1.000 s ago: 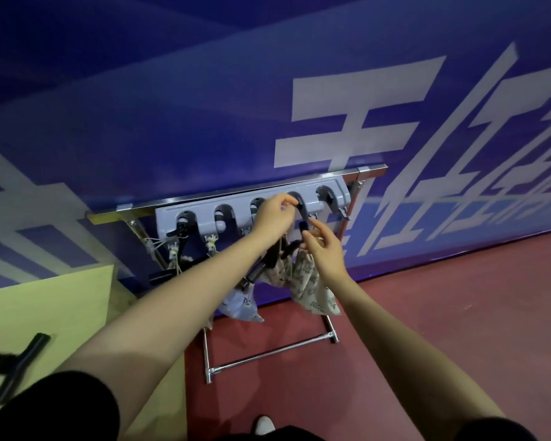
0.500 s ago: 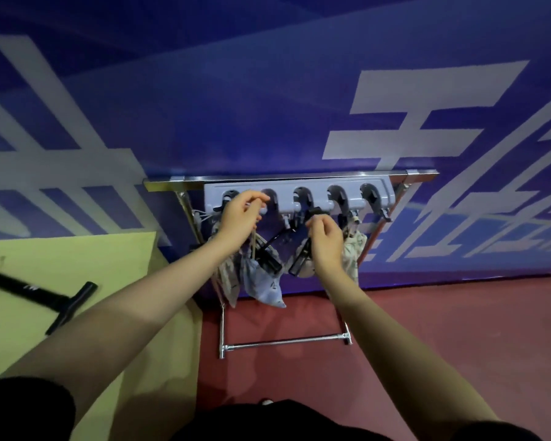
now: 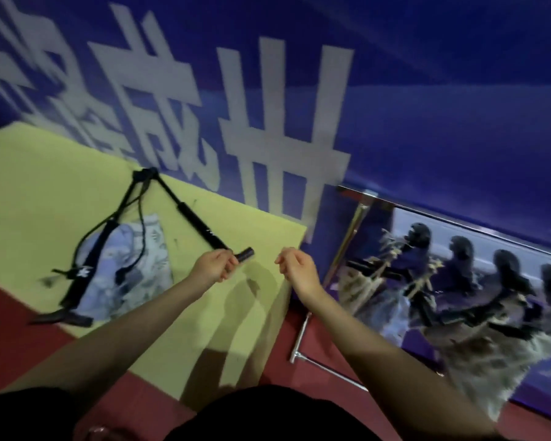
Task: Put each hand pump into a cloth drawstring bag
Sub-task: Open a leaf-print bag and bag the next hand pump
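Hand pumps hang already bagged on the wall rack (image 3: 477, 237) at right, blurred, while on the yellow table (image 3: 45, 173) one black pump (image 3: 83, 272) lies across a patterned drawstring bag (image 3: 131, 265), likely staged for packing. Left hand (image 3: 213, 265) clasps the handle end of another hand pump (image 3: 201, 227), seemingly to lift it bagward. Right hand (image 3: 296, 265) hovers loosely curled, holding nothing.

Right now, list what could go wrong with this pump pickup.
1. The left hand grips the hand pump only at its near end, so the long body may swing or slip.
2. Its hose trails over the cloth bag and a second pump; lifting could drag them across the yellow table.
3. The right hand holds nothing, offering no support.
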Demonstrator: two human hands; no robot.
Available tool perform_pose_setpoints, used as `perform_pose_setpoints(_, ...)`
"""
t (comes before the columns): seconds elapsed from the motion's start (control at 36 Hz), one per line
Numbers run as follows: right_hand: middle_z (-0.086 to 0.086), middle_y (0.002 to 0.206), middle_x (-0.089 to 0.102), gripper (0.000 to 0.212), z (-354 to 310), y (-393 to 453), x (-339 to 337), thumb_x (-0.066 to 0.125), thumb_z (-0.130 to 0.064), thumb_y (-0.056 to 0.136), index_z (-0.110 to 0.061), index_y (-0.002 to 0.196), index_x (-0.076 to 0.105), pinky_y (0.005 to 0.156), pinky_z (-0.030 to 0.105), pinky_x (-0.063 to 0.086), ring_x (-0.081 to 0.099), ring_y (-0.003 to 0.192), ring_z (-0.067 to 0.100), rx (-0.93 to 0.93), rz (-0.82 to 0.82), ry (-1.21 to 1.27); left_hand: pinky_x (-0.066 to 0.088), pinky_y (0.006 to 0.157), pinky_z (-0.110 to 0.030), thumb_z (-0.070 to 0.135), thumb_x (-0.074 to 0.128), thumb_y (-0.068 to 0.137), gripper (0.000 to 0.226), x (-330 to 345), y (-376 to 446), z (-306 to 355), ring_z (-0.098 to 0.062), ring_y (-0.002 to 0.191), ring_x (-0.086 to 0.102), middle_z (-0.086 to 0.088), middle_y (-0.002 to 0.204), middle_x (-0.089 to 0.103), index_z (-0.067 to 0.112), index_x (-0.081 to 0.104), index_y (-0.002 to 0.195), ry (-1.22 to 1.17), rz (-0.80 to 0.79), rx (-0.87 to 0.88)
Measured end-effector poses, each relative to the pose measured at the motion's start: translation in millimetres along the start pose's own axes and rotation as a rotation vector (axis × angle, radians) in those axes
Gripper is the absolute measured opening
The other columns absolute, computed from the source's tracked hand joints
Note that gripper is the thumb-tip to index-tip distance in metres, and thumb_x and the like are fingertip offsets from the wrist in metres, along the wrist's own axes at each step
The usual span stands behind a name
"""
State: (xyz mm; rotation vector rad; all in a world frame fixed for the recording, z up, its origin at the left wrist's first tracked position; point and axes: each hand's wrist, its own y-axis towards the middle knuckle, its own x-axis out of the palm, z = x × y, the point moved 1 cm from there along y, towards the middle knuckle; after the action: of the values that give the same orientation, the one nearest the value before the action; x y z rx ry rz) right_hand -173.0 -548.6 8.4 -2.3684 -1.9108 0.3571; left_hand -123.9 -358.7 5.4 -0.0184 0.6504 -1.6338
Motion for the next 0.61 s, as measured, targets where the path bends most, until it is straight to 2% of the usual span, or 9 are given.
perform_pose_setpoints(0.08, -0.003, 0.053, 0.049, 0.04, -5.5, 11.1, 62.2, 0.039, -0.014, 0.1, -0.014, 0.065, 0.058, 0.044, 0.019, 0.03, 0.042, 0.044, 0.006, 0.118, -0.165, -0.059, 0.04, 0.056, -0.024, 0.017, 0.047, 0.096, 0.02, -63.7, 13.3, -36.4, -0.016, 0.063, 0.052, -0.004, 0.078, 0.06, 0.01, 0.065, 0.09, 0.047, 0.003, -0.12)
perform_pose_setpoints(0.17, 0.0, 0.058, 0.053, 0.035, -4.0, 22.4, 114.0, 0.042, -0.02, 0.099, -0.014, 0.069, 0.059, 0.046, 0.023, 0.033, 0.046, 0.05, 0.012, 0.227, -0.299, -0.138, 0.039, 0.057, -0.024, 0.02, 0.053, 0.096, 0.014, -116.8, 30.3, -65.2, -0.017, 0.064, 0.05, -0.008, 0.084, 0.059, 0.009, 0.061, 0.096, 0.0, 0.046, -0.184)
perform_pose_setpoints(0.22, 0.001, 0.063, 0.056, 0.027, -1.5, 30.5, 151.9, 0.044, -0.018, 0.095, -0.013, 0.074, 0.061, 0.049, 0.024, 0.035, 0.049, 0.054, 0.013, 0.263, -0.331, -0.192, 0.041, 0.06, -0.026, 0.02, 0.051, 0.098, 0.013, -153.5, 42.5, -81.3, -0.017, 0.065, 0.05, -0.008, 0.083, 0.057, 0.01, 0.058, 0.095, 0.011, 0.106, -0.163)
perform_pose_setpoints(0.28, 0.002, 0.068, 0.057, 0.024, -0.3, 38.0, 183.6, 0.045, -0.017, 0.093, -0.012, 0.078, 0.062, 0.053, 0.026, 0.037, 0.051, 0.058, 0.015, 0.286, -0.351, -0.229, 0.044, 0.066, -0.03, 0.024, 0.048, 0.1, 0.017, -184.0, 50.7, -94.3, -0.018, 0.068, 0.051, -0.004, 0.079, 0.055, 0.018, 0.055, 0.085, 0.093, 0.17, -0.135)
perform_pose_setpoints(0.33, 0.003, 0.07, 0.057, 0.023, -0.5, 45.2, 211.7, 0.045, -0.017, 0.094, -0.011, 0.08, 0.061, 0.055, 0.027, 0.038, 0.051, 0.062, 0.017, 0.319, -0.362, -0.264, 0.038, 0.063, -0.033, 0.028, 0.043, 0.102, 0.028, -210.8, 58.1, -106.5, -0.021, 0.064, 0.046, -0.01, 0.075, 0.051, 0.016, 0.052, 0.079, 0.217, 0.196, -0.109)
perform_pose_setpoints(0.42, 0.005, 0.071, 0.057, 0.02, 2.6, 54.2, 242.1, 0.046, -0.016, 0.095, -0.009, 0.082, 0.061, 0.057, 0.029, 0.039, 0.051, 0.064, 0.02, 0.382, -0.359, -0.305, 0.038, 0.072, -0.033, 0.021, 0.045, 0.101, 0.015, -243.3, 73.0, -121.6, -0.016, 0.065, 0.046, -0.001, 0.073, 0.049, 0.014, 0.052, 0.089, 0.289, 0.243, -0.119)
perform_pose_setpoints(0.44, 0.006, 0.072, 0.057, 0.02, 4.5, 56.3, 249.6, 0.046, -0.015, 0.095, -0.009, 0.084, 0.061, 0.057, 0.029, 0.039, 0.05, 0.064, 0.021, 0.401, -0.364, -0.329, 0.038, 0.071, -0.031, 0.017, 0.044, 0.1, 0.013, -252.9, 79.1, -125.8, -0.015, 0.063, 0.045, 0.001, 0.071, 0.048, 0.014, 0.051, 0.089, 0.337, 0.251, -0.12)
perform_pose_setpoints(0.53, 0.008, 0.075, 0.056, 0.017, 10.1, 66.9, 276.5, 0.046, -0.014, 0.095, -0.007, 0.091, 0.06, 0.057, 0.029, 0.038, 0.048, 0.063, 0.021, 0.445, -0.391, -0.401, 0.032, 0.057, -0.032, 0.014, 0.045, 0.098, 0.023, -282.0, 103.0, -135.6, -0.022, 0.057, 0.04, -0.007, 0.063, 0.043, 0.009, 0.047, 0.076, 0.442, 0.268, -0.101)
perform_pose_setpoints(0.61, 0.006, 0.073, 0.056, 0.019, 13.8, 79.2, 295.4, 0.047, -0.017, 0.095, -0.006, 0.093, 0.062, 0.055, 0.027, 0.038, 0.048, 0.058, 0.018, 0.441, -0.401, -0.456, 0.037, 0.061, -0.034, 0.014, 0.052, 0.092, 0.016, -301.7, 130.1, -143.8, -0.031, 0.063, 0.051, -0.016, 0.07, 0.054, 0.006, 0.057, 0.079, 0.474, 0.295, -0.059)
